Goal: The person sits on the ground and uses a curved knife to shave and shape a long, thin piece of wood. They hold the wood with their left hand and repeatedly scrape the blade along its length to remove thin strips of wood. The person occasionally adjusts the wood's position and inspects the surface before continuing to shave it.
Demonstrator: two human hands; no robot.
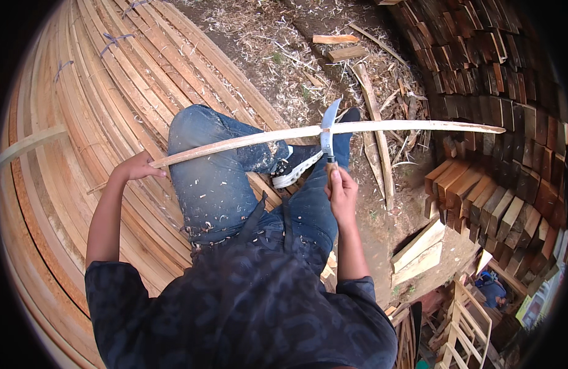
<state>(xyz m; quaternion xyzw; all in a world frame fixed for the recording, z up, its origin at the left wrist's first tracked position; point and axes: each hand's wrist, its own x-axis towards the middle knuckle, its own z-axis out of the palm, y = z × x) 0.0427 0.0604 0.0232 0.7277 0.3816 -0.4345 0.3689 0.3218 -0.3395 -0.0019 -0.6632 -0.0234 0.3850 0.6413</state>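
Note:
A long, thin wooden stick [253,139] stretches from left to right across my raised knee and out past my other leg. Near its left end my left hand [138,166] is closed around it. My right hand [342,192] grips the short wooden handle of a curved knife [327,123], whose steel blade crosses the stick at about its middle. The blade's tip points up and a little right, beyond the stick. Whether the edge is biting into the wood cannot be told. Wood shavings speckle my jeans [210,178].
I sit on long stacked wooden strips [148,80], some bundled with ties. Shavings and offcuts [376,141] litter the ground ahead. Stacked wood pieces [480,190] rise on the right. A slatted wooden frame [462,323] stands at lower right, near a person in blue [492,290].

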